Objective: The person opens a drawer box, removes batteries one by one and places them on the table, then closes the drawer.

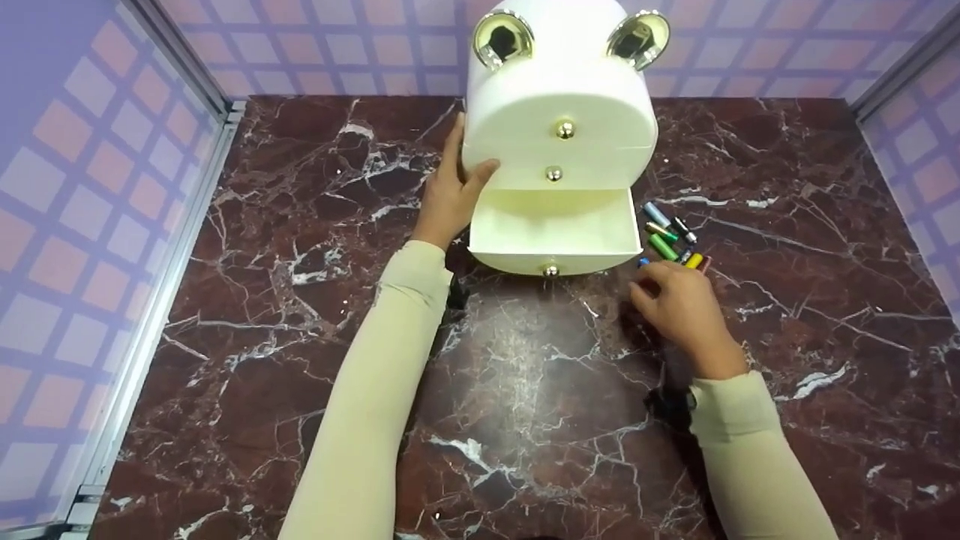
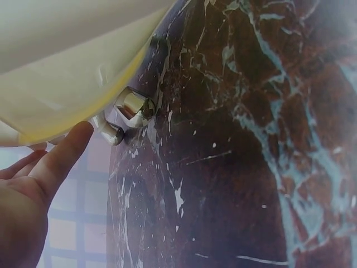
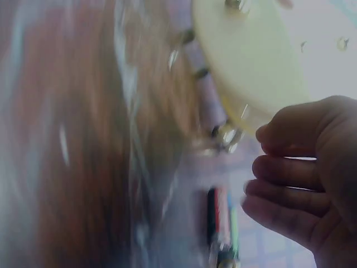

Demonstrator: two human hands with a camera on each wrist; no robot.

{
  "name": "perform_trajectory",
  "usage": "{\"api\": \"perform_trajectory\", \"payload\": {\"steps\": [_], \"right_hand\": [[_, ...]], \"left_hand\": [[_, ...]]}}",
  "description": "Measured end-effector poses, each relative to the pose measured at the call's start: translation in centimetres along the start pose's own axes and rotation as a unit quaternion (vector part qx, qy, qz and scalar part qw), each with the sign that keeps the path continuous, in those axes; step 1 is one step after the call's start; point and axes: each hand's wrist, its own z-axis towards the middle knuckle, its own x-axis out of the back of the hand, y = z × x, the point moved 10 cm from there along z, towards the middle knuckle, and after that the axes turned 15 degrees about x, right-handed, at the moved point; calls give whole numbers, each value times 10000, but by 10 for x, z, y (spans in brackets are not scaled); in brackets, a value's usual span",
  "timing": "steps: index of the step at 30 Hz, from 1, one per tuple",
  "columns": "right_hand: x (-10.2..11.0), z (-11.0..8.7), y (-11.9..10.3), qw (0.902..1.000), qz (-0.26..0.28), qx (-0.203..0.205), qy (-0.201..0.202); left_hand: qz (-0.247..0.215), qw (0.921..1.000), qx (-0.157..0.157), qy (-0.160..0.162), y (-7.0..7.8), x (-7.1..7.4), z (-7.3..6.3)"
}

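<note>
A white rounded drawer box (image 1: 525, 120) with shiny gold knobs stands at the back of the table, its lowest drawer (image 1: 555, 225) pulled out with nothing inside. My left hand (image 1: 450, 199) rests against the box's left side, fingers straight along it and the thumb on its front edge; the left wrist view shows a fingertip touching the pale surface. Beside the drawer's right front corner hovers my right hand (image 1: 682, 304), fingers loosely bent, with nothing seen between them. Just beyond it lie several small coloured cylinders (image 1: 664, 246) that look like batteries (image 3: 222, 218).
Dark red marbled tabletop (image 1: 300, 405) spreads all around the box. Checked panels (image 1: 90, 172) in metal frames border the table at the back and both sides. Two gold ring-like ornaments (image 1: 503, 39) stick out from the box's top. The right wrist view is blurred.
</note>
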Motion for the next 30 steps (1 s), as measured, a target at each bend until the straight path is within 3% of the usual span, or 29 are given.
{"api": "perform_trajectory", "payload": {"steps": [5, 10, 20, 30], "right_hand": [[3, 8, -39, 9969, 484, 476, 390], [-11, 19, -68, 9909, 829, 855, 626], [-29, 29, -76, 9885, 725, 661, 1155], [-34, 39, -92, 9884, 217, 827, 1256]], "left_hand": [[-52, 10000, 9, 4, 1, 2, 0], [-75, 10000, -2, 23, 0, 2, 0], [-2, 10000, -54, -13, 0, -1, -2], [-21, 9999, -94, 43, 0, 1, -1]]}}
